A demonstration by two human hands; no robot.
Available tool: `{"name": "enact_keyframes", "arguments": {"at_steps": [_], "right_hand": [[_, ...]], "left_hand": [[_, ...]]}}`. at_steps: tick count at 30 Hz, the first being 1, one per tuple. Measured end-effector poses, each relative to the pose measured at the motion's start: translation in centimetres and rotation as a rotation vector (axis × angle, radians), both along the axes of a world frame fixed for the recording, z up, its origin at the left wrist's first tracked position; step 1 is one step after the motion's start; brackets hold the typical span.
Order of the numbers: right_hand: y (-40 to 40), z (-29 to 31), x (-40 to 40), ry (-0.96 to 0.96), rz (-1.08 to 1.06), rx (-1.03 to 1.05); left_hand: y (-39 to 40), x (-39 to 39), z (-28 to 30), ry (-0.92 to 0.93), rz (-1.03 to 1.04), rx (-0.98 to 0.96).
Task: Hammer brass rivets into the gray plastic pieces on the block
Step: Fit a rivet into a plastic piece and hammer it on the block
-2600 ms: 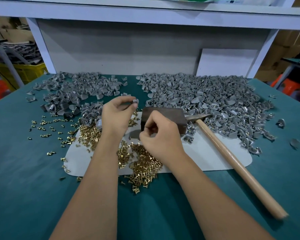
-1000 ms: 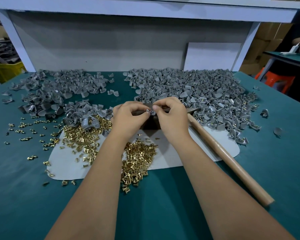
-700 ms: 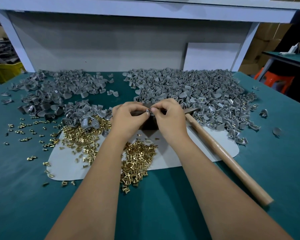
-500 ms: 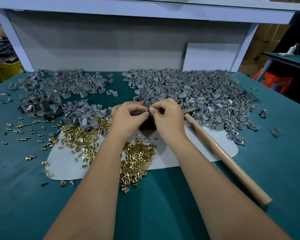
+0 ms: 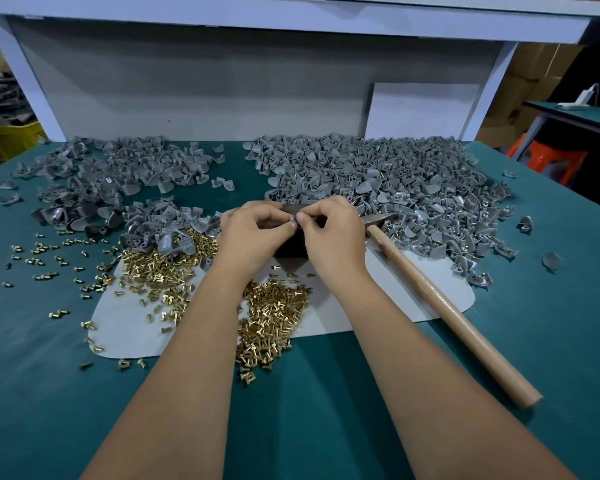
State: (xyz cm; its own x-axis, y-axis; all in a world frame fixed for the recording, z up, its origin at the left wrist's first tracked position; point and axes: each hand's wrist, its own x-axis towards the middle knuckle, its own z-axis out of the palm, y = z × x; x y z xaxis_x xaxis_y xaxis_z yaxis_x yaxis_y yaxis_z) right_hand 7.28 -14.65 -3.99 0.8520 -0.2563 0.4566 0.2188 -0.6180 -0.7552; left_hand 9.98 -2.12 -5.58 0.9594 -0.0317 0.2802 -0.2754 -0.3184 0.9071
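Note:
My left hand (image 5: 253, 237) and my right hand (image 5: 333, 233) meet fingertip to fingertip over the dark block (image 5: 291, 247), which they mostly hide. Between the fingertips they pinch a small gray plastic piece (image 5: 292, 223); whether a rivet is in it I cannot tell. Brass rivets (image 5: 271, 317) lie heaped on the white mat (image 5: 388, 303) below my wrists, and a second heap of rivets (image 5: 160, 271) lies to the left. The hammer (image 5: 440, 299) rests on the table right of my right hand, its wooden handle pointing toward the near right.
A large pile of gray pieces (image 5: 395, 188) fills the back right of the green table (image 5: 32, 375); a looser pile of gray pieces (image 5: 94, 181) lies back left. Loose rivets (image 5: 49, 258) are scattered at the left. A white shelf frame (image 5: 291, 19) rises behind.
My hands came together above the block from separate positions and now hold the gray piece between them. In the last second they have hardly moved. The hammer has not moved.

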Motion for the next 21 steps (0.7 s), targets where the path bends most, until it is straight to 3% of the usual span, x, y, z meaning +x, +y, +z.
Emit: {"name": "enact_keyframes", "arguments": {"at_steps": [9,15,21], "right_hand": [[-0.5,-0.1,0.1,-0.003,0.016,-0.089],[-0.8,1.4,0.7,0.065,-0.021,-0.401],[-0.9,1.7,0.8,0.177,0.002,-0.311]], "left_hand": [[-0.1,-0.2,0.3,0.023,-0.006,-0.021],[0.2,0.0,0.0,0.033,-0.031,-0.054],[0.0,0.0,-0.1,0.012,0.0,-0.02]]}}
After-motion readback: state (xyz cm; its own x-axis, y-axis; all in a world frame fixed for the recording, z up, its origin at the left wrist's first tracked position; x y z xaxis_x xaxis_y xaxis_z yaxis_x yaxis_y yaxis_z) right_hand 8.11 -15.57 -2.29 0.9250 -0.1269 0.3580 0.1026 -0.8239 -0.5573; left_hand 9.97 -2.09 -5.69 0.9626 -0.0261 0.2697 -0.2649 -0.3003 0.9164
